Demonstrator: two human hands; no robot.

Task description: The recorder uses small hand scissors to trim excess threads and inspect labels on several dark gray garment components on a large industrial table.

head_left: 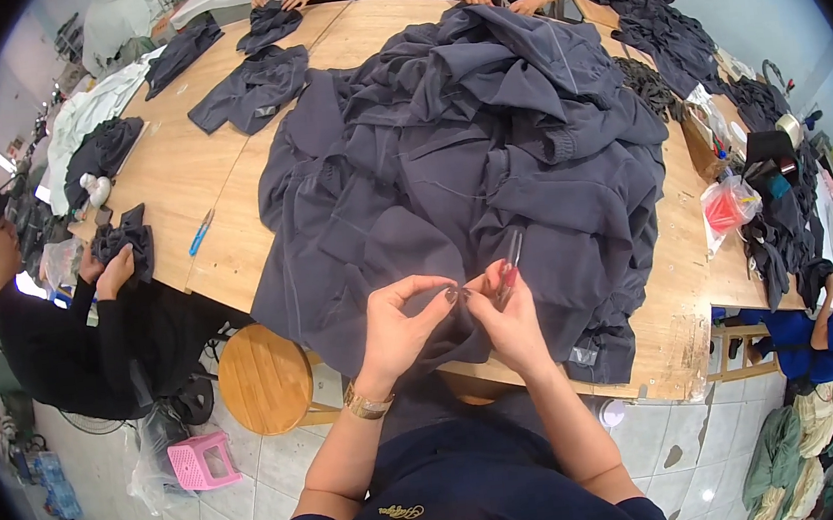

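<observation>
A large heap of dark grey garments (409,180) covers the table in front of me. At its near edge my left hand (405,323) is closed, thumb and forefinger pinching the dark cloth. My right hand (508,323) pinches the cloth right beside it, the fingertips of both hands almost touching. Tucked in the right hand is a small pair of thread snips (510,269) with a red part, its slim end pointing away from me. What lies exactly between the fingertips is too small to make out.
A blue cutter (201,233) lies on the wooden table (225,193) to the left. Co-workers handle dark garments at the left and far edges. A round wooden stool (265,379) and a pink plastic stool (203,463) stand left. A red-and-clear bag (729,205) sits right.
</observation>
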